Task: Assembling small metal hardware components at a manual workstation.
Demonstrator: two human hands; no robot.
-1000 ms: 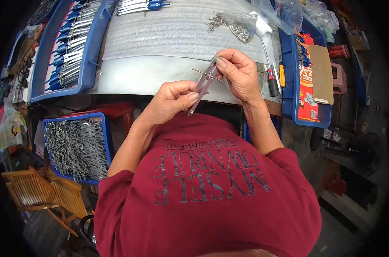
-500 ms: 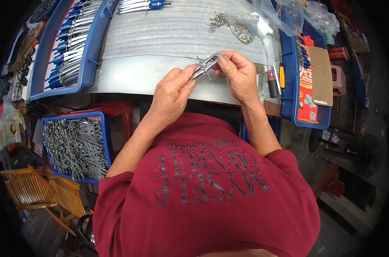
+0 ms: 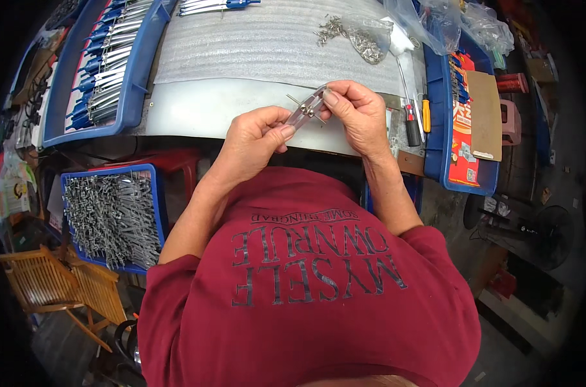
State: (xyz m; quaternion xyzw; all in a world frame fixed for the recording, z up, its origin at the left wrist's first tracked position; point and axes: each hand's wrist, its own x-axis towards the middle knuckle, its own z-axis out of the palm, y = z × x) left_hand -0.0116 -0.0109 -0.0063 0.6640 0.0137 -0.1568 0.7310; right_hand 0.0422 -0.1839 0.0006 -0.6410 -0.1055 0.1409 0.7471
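Observation:
A silver bow compass (image 3: 304, 111), with two flat legs and a thin rod crossing them, is held slanted above the near edge of the table. My left hand (image 3: 251, 143) is closed on its lower end, thumb against the bent fingers. My right hand (image 3: 359, 117) pinches the upper end between thumb and curled fingers. Part of each end is hidden by the fingers. Beyond the hands, a bag of small metal parts (image 3: 368, 46) lies beside a loose heap of them (image 3: 332, 27) on the foam sheet (image 3: 235, 55).
At left stands a blue tray (image 3: 133, 97) of blue-and-silver pieces. A lower blue bin (image 3: 159, 200) is full of metal parts. To the right lie a red-and-black screwdriver (image 3: 412, 126) and a yellow-handled one (image 3: 426, 116), beside another blue tray (image 3: 439, 138).
The compass has turned in my fingers, so its cross rod now slants differently. My left hand has shifted slightly left and down; the right stays nearly in place.

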